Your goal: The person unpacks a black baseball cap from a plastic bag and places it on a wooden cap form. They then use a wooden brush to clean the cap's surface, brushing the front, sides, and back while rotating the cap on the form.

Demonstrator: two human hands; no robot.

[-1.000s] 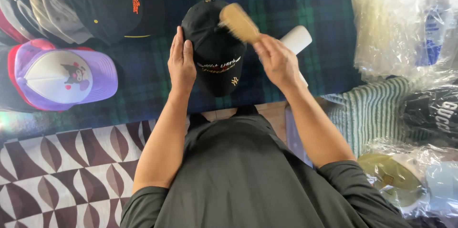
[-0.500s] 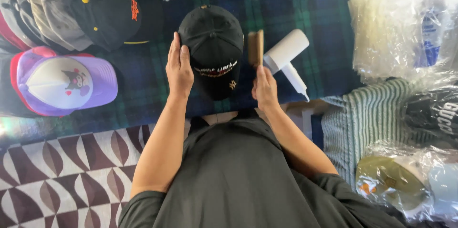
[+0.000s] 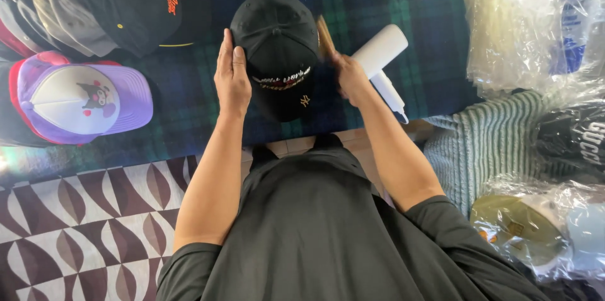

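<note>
A black cap [image 3: 277, 49] with light embroidery on the front lies on a dark green and blue plaid cloth [image 3: 189, 112]. My left hand [image 3: 232, 77] rests flat against the cap's left side, holding it steady. My right hand [image 3: 350, 77] is closed around a wooden brush [image 3: 324, 36], held edge-on against the cap's right side; its bristles are blurred. A white lint roller [image 3: 381, 55] lies on the cloth just right of my right hand.
A purple and white cap [image 3: 88, 96] and a stack of dark caps [image 3: 107, 1] lie at the left. Clear plastic bags [image 3: 529, 23] pile up at the right, above a striped green fabric [image 3: 485, 143] and a bagged cap [image 3: 523, 228]. A patterned floor [image 3: 82, 213] shows at lower left.
My right hand has brought the brush down from above the cap's crown to its right side, uncovering the lint roller. My left hand stays on the cap's left side.
</note>
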